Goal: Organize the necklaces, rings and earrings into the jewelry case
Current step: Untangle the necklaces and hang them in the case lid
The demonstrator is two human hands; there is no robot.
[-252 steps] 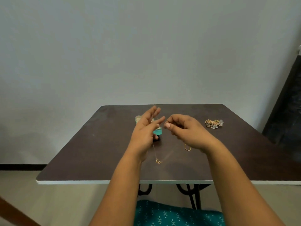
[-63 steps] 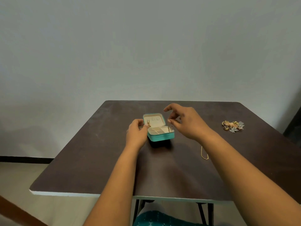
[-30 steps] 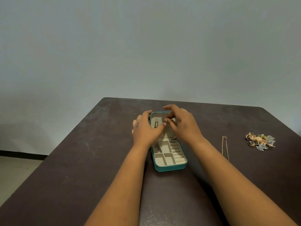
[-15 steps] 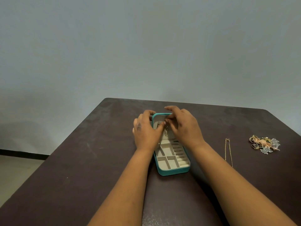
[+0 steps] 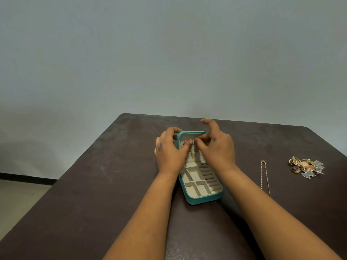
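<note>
Grip: left hand and right hand pinching fine gold necklace, fingertips meeting inside raised lid.
Pose: both forearms stretched forward, wrists flanking case.
Jewelry case: open on worktop.
Second chain, jewelry pile: right, apart.

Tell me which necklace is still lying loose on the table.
The long gold chain stretched out right of the teal case; the other necklace hangs inside its lid.

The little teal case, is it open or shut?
Open: the teal case has its lid raised, showing bare cream compartments; both hands work at the lid.
</note>
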